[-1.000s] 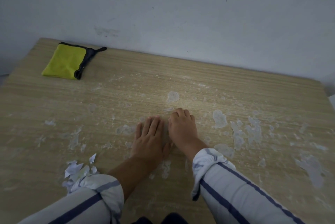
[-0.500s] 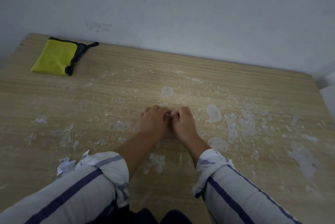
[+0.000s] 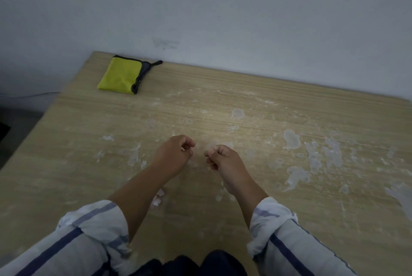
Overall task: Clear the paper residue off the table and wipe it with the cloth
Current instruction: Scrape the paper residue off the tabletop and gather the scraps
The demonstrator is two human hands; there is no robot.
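The folded yellow cloth (image 3: 121, 77) lay at the table's (image 3: 66, 141) far left corner, nearer the left hand (image 3: 176, 153). Both hands were curled, the right hand (image 3: 223, 159) perhaps pinching residue; thick paper residue (image 3: 312, 157) lay right of it.

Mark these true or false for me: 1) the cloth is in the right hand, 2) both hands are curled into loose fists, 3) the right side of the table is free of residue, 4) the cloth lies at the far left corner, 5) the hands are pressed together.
1) False: the cloth lies on the table, untouched by the right hand.
2) True: the left hand and the right hand both have curled fingers.
3) False: white paper residue still patches the right side.
4) True: it lies by the wall at the far left corner.
5) False: a gap of bare table separates them.
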